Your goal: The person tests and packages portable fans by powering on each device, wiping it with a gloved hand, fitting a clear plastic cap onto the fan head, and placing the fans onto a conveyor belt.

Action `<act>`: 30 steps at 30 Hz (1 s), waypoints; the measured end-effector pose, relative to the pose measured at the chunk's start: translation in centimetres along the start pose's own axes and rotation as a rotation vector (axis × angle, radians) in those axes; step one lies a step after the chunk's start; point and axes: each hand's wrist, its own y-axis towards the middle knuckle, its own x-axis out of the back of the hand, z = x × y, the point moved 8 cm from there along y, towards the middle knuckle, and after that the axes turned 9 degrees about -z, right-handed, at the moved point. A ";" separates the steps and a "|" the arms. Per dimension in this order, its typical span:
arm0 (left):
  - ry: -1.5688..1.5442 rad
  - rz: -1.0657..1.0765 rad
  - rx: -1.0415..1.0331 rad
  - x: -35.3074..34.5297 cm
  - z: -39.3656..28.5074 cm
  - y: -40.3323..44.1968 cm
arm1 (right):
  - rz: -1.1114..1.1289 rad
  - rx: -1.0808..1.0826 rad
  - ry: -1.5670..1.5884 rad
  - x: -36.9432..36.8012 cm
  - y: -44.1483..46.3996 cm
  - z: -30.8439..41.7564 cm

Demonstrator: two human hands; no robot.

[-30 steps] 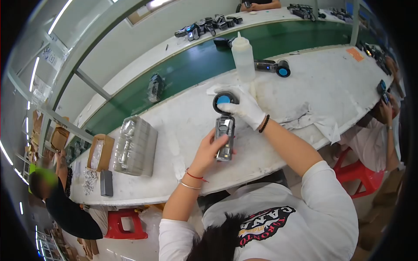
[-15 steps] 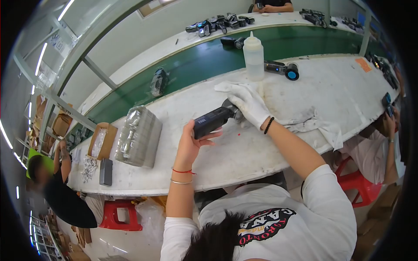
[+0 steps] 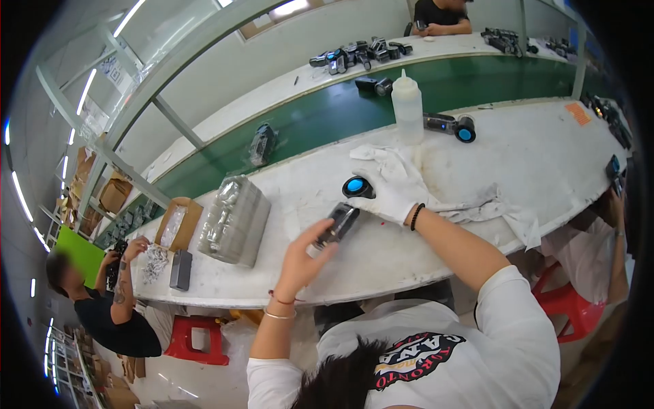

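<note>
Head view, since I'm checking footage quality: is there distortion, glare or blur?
Head view: strong fisheye distortion, white table bowed, corners black; glare on the plastic-wrapped stack; ceiling light blown out; left co-worker's head blurred.

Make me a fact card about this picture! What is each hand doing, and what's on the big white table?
Left hand: bare, holding the gadget by its dark body
Right hand: white glove, gripping the gadget's round, blue-centred end
Squeeze bottle: upright, pointed tip
Second gadget: lying beside the bottle
Cloth: crumpled, near the table's front edge
Clear-wrapped stack: on the white table, left of both hands
</note>
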 end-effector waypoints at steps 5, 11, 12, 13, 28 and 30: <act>0.622 -0.239 -0.277 3.6 -2.4 -3.2 | 0.156 0.129 -0.013 -1.2 -0.2 0.7; 0.919 -0.490 -0.068 15.7 1.0 -1.6 | 0.228 0.048 0.029 -1.3 -0.5 0.6; 0.887 -0.409 -0.067 15.9 1.4 -1.0 | 0.255 0.021 0.063 -1.5 -0.5 0.4; 0.927 -0.365 -0.125 15.9 1.0 -0.6 | 0.221 0.072 0.035 -1.5 -0.4 0.4; 1.024 0.078 0.251 17.9 6.6 4.1 | 0.219 0.021 0.019 -0.8 -0.5 0.2; 1.105 0.074 0.213 17.6 5.9 4.4 | 0.209 0.056 -0.042 -0.1 -0.5 1.1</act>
